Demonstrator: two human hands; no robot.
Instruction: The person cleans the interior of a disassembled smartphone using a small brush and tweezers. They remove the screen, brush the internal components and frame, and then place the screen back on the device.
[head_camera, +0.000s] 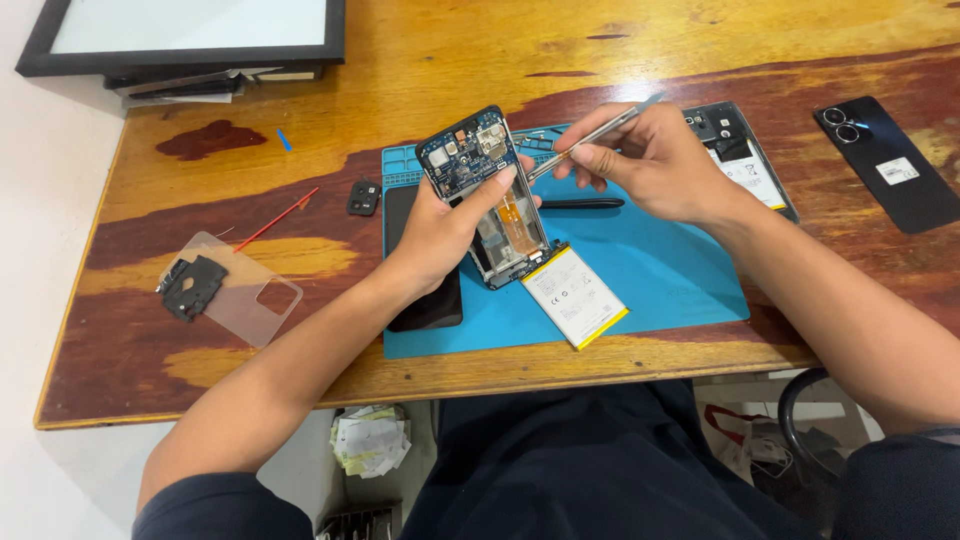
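We hold the opened phone (487, 195) in our left hand (440, 235), tilted up off the blue mat (660, 270), with the circuit board end away from us and the grip wrapped round its left edge, thumb pressed across the middle of the frame. The battery (574, 296) hangs loose just below that grip, its far end touching the phone's lower end and the rest lying on the mat. Our right hand (655, 165) pinches tweezers (590, 135) between thumb and fingers, the tips pointing left toward the phone's upper right edge, close to the left thumb. To do this well, we judge the tips should come in shallow and touch only the small part aimed at, while the left grip keeps the frame steady and the thumb stays clear of the board. The left forearm comes up from the lower left with the wrist bent back; the right forearm crosses in from the lower right, wrist raised above the mat. Right of the right grip lie a second phone frame (745, 160) and a black back cover (885, 160) on the desk (450, 60); left of the left grip lie a clear case (255, 300) and a red tool (275, 220)
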